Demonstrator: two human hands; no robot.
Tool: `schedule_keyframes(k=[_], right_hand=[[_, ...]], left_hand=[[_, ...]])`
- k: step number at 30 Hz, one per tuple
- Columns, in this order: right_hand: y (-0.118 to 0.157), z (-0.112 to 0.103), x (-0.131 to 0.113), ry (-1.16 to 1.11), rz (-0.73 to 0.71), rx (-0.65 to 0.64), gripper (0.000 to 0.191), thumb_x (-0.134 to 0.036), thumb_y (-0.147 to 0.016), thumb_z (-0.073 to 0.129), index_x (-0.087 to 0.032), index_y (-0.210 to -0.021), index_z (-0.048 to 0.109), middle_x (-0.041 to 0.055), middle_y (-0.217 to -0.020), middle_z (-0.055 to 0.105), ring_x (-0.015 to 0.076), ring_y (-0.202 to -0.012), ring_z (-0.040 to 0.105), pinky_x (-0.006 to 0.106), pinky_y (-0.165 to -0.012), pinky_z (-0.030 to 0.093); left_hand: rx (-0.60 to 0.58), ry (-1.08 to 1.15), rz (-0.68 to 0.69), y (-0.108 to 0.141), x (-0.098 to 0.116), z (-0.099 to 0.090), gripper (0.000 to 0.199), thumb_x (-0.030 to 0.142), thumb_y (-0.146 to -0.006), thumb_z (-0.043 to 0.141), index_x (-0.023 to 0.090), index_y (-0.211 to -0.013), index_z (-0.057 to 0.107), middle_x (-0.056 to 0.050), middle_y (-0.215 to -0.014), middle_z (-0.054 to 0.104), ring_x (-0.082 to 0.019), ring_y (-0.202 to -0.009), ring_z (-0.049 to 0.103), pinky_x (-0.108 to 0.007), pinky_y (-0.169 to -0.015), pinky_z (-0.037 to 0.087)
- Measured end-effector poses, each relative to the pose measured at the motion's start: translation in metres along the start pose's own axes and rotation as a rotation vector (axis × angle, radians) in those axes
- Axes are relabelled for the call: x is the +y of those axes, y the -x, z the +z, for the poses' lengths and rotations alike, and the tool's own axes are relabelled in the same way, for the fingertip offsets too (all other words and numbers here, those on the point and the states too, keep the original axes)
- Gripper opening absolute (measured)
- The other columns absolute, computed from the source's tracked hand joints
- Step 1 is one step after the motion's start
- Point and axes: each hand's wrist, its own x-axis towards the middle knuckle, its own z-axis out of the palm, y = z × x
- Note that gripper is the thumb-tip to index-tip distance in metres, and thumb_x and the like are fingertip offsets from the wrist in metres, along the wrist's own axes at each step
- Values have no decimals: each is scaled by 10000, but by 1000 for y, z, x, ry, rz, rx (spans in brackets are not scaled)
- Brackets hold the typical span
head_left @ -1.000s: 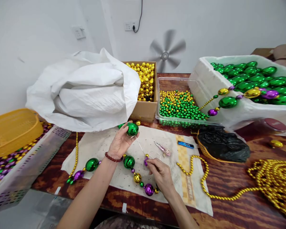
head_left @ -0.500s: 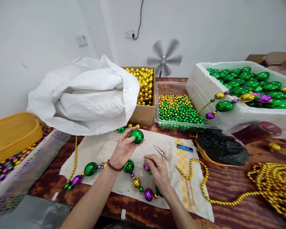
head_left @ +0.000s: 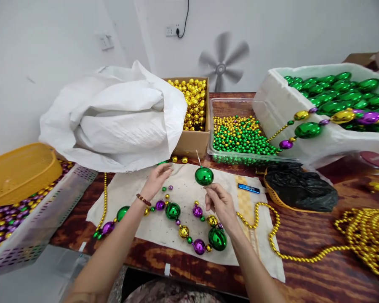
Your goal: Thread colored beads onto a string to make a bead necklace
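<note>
My right hand point(head_left: 219, 204) pinches a thin needle or wire, on which a large green ball point(head_left: 204, 176) sits, its tip poking up above the ball. To the left, my left hand point(head_left: 158, 181) is raised over the cloth, fingers apart and holding nothing. Under both hands a string of large beads lies in a curve on the pale cloth point(head_left: 145, 231), with a green bead point(head_left: 172, 211), a gold bead point(head_left: 183, 232) and a purple bead point(head_left: 198, 246). A few small loose beads point(head_left: 167, 196) rest near my left wrist.
Behind the cloth stand a white sack point(head_left: 123, 134), a box of gold balls point(head_left: 194, 143), a clear tray point(head_left: 252, 156) of small beads and a foam box point(head_left: 328, 147) of green ones. A black bag point(head_left: 297, 185) and gold bead chains point(head_left: 366, 240) lie right, a crate point(head_left: 34, 223) left.
My left hand has let go of the large green ball and moved back to the left. The ball now sits on the needle or wire above my right hand. The view has shifted slightly.
</note>
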Motion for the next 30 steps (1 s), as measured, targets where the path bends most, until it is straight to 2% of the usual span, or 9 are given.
schedule_keyframes(k=[2,4,10,16,18,20,22,26,30], right_hand=[[0,-8,0,-2,0,-32,305,-493,-875,589,-200,-959,568,-66,-611,546,85,-394,517,188,-371,317],[0,-12,1,-1,-15,-68,311,-485,-874,595,-204,-1003,565,-53,-678,564,83,-426,536,184,-371,308],[0,-12,6,2,14,-79,309,-465,-838,655,-185,-960,610,31,-798,686,107,-492,595,193,-393,335],[3,-7,13,-14,16,-20,285,-452,-805,690,-176,-865,649,35,-750,719,126,-462,623,240,-483,474],[5,-5,16,37,-5,-23,280,-456,-825,667,-177,-844,652,32,-720,718,136,-481,636,248,-504,496],[8,-3,19,95,-22,-44,286,-466,-846,644,-180,-828,653,30,-686,712,146,-498,645,256,-516,511],[9,-1,22,145,-29,-70,305,-485,-864,621,-184,-826,659,29,-659,704,156,-508,647,264,-514,517],[10,1,27,193,-53,-106,319,-495,-899,582,-191,-860,673,24,-644,696,163,-524,649,275,-520,529],[10,-1,28,216,-97,-123,271,-439,-920,570,-192,-885,676,25,-647,701,169,-545,657,278,-535,531]], left_hand=[[11,-258,9,-4,-18,-14,176,330,-796,659,198,-894,721,-93,-933,721,-272,-923,635,-417,-909,478],[-22,-359,9,0,-32,-21,53,238,-734,680,205,-770,700,-82,-853,688,-274,-870,616,-423,-919,458],[-185,-569,39,15,-38,-10,163,212,-793,623,198,-951,661,-89,-984,611,-280,-959,577,-422,-946,433],[-153,-453,11,5,-39,1,90,140,-705,672,199,-704,604,-65,-806,605,-289,-933,571,-450,-968,397],[-105,-373,-8,1,-38,0,48,201,-753,657,198,-735,612,-68,-812,632,-273,-906,597,-429,-915,438],[-62,-276,-26,0,-33,-1,119,304,-843,596,192,-841,636,-76,-859,672,-245,-865,642,-395,-828,489],[-45,9,-77,0,-23,-2,204,373,-878,597,181,-925,652,-80,-894,704,-213,-830,684,-358,-780,521],[-73,814,-238,3,1,2,233,284,-767,803,164,-933,693,-61,-891,735,-187,-846,720,-345,-854,549],[-75,983,-261,5,14,8,187,214,-784,797,155,-936,705,-63,-919,748,-182,-872,728,-347,-885,562]])
